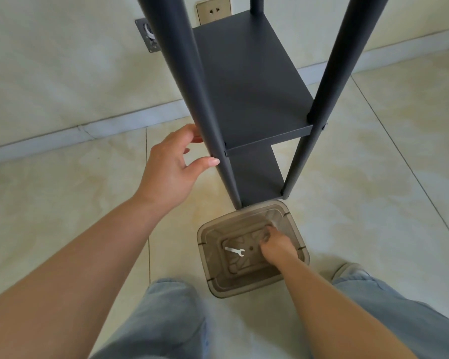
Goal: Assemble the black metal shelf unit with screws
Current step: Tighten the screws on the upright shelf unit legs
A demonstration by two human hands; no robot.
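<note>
Left hand [171,164]: arm extended forward, palm turned right, fingers loosely curled and spread, thumb tip touching the shelf unit's front-left post [208,125]. Right hand [275,246]: arm reaching down, below and right of that post, fingers curled downward; grip contents not discernible.

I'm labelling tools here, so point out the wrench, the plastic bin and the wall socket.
wrench [235,251]: head view, middle of its handle.
plastic bin [205,230]: head view, left rim.
wall socket [214,10]: head view, faceplate centre.
</note>
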